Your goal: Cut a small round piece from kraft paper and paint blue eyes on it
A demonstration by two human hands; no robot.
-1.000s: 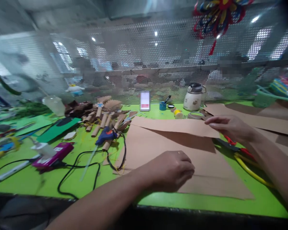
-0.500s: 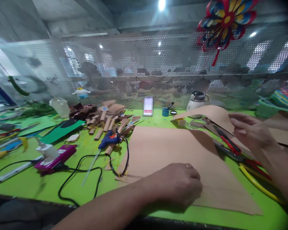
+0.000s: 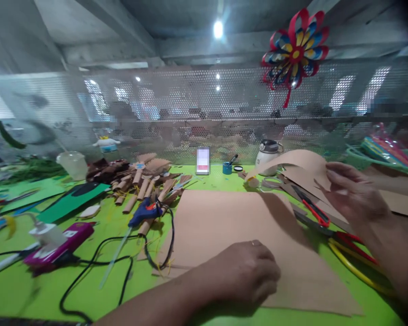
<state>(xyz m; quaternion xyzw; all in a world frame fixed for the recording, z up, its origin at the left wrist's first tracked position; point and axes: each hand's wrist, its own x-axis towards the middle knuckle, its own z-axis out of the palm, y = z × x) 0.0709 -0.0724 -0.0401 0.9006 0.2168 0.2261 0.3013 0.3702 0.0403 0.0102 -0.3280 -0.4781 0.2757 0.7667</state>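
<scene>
A large brown kraft paper sheet lies in front of me on the table. My left hand rests on it with the fingers curled down; what is under them, if anything, is hidden. On the right, my right hand pinches the edge of a curved piece of brown paper, which arches up from the table. Below that hand are a red and black cutter knife and scissors with red and yellow handles.
A blue glue gun with its black cord lies left of the sheet, near a purple power strip. Behind it are rolled brown paper pieces. A phone, a blue jar and a white bottle stand at the back.
The whole view has shifted, so things sit lower and further left. My right hand still pinches the curved paper, and my left hand stays on the sheet.
</scene>
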